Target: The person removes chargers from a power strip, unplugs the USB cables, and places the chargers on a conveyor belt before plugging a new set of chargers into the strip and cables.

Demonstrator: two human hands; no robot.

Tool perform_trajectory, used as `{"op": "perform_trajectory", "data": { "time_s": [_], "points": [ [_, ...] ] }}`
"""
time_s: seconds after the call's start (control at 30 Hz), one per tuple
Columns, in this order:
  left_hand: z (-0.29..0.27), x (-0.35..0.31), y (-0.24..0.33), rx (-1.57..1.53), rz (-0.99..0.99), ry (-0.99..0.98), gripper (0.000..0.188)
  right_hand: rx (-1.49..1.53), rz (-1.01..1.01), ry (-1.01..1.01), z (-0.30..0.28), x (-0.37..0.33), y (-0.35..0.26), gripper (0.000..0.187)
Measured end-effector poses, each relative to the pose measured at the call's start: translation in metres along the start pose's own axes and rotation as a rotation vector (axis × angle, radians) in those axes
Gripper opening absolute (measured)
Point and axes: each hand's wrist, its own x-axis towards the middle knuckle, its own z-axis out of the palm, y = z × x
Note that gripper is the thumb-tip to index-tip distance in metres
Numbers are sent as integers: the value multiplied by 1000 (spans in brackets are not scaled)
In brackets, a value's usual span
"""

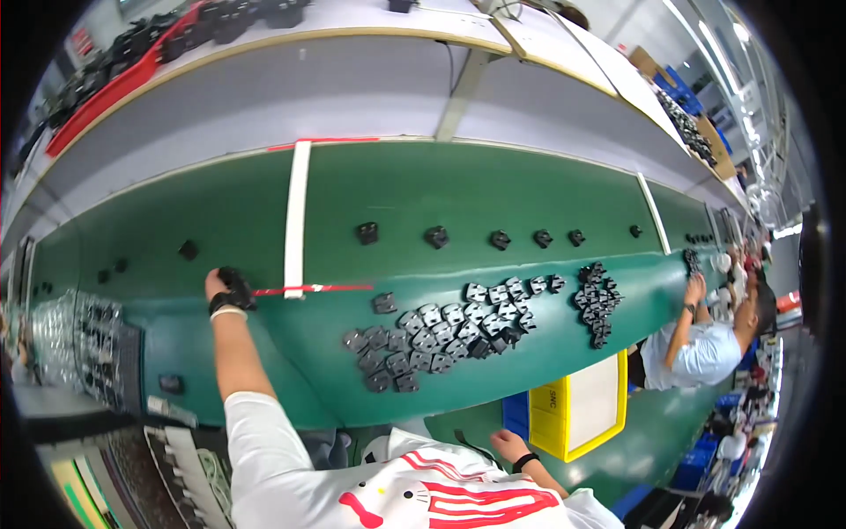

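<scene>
My left hand (pixel 216 284) reaches out over the green worktop, left of the white divider strip. Its fingers are closed round a black plastic part (pixel 236 287), which partly covers them. Another black part (pixel 188 249) lies just beyond that hand. My right hand (pixel 508 444) is low, near my body, with its fingers curled in and nothing showing in them. It is close to a yellow bin (pixel 552 418). In front of me spreads a loose group of similar black parts (pixel 426 339), and a tighter cluster (pixel 597 304) lies to its right.
Single black parts (pixel 438 236) sit in a spaced row along the far strip. White divider strips (pixel 298 220) cross it. Clear plastic trays (pixel 75 339) are at the left. A shelf (pixel 379 53) runs above. At the right a co-worker (pixel 705 348) handles parts.
</scene>
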Motion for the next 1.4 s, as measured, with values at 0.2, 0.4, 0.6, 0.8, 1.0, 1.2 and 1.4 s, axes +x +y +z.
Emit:
{"op": "perform_trajectory", "data": {
  "time_s": [0.2, 0.4, 0.6, 0.8, 1.0, 1.2, 1.4],
  "points": [
    [-54, 110, 34, -271, 249, 130, 35, 209, 627, -14, 0, -15, 80, 36],
    [-62, 142, 43, 196, 606, 541, 55, -434, 742, 130, 6, -25, 199, 28],
    [-90, 106, 120, 236, 1159, 229, 27, 74, 296, 829, -108, 91, 26, 20],
    [159, -5, -76, 1331, 687, -657, 47, 107, -440, 713, -254, 204, -147, 14],
    [181, -10, -147, 1649, 704, -171, 65, -361, -254, 481, -260, 308, -276, 80],
    [239, -69, -244, 1822, 667, -203, 69, -283, -500, 292, -202, 311, -328, 76],
    [256, -85, -275, 1984, 723, 124, 63, -621, -757, 290, -154, 298, -348, 62]
  ]
}}
